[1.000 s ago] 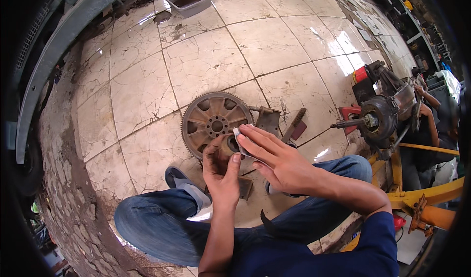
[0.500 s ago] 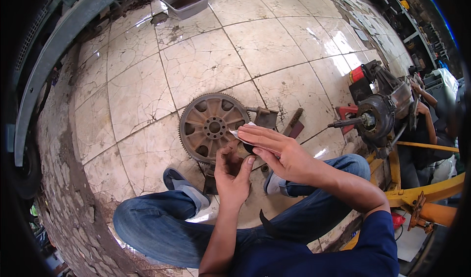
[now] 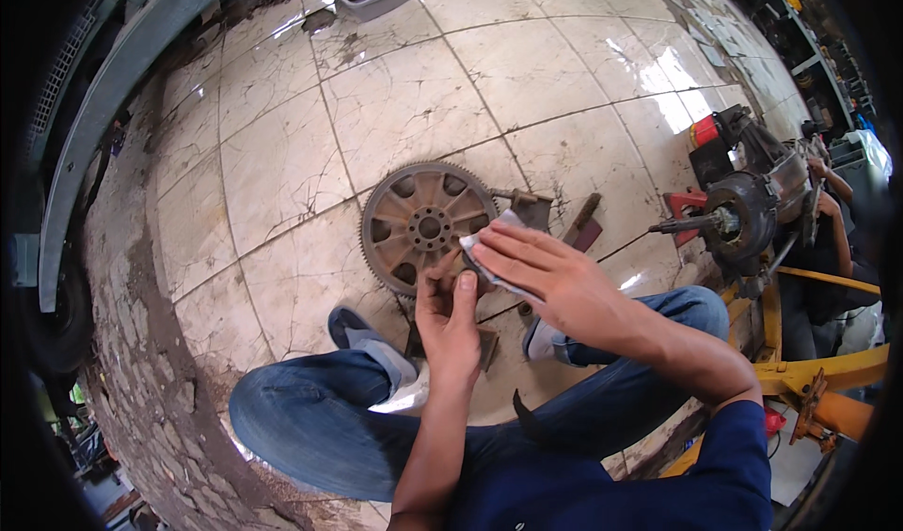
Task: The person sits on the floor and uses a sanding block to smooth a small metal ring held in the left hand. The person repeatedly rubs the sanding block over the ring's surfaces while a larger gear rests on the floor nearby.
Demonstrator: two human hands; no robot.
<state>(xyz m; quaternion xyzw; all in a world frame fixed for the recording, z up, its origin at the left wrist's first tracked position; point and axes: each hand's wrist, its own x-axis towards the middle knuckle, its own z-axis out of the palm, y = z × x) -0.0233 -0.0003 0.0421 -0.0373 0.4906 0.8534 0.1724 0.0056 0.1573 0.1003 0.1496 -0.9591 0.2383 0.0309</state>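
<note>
My left hand [image 3: 450,329] is closed around a small dark part [image 3: 483,284], mostly hidden between my hands, thumb up along its near side. My right hand [image 3: 560,272] lies flat over it, fingers together, pressing a thin pale sheet [image 3: 469,242] against the part. Whether the sheet is paper or cloth I cannot tell. Just beyond my fingers, a rusty toothed flywheel [image 3: 411,214] lies face up near the floor; my left fingertips overlap its near rim in view.
Right of the flywheel are a metal bracket [image 3: 533,211] and a brush [image 3: 585,219]. A large gearbox-like assembly [image 3: 743,213] stands farther right beside a yellow frame [image 3: 809,373], with another person's arms [image 3: 830,206] behind it. A grey tub [image 3: 376,2] sits at the far side.
The view has shifted, so the floor things sit slightly higher and farther right. My left hand has drawn a little left of my right, and more of the pale sheet shows.
</note>
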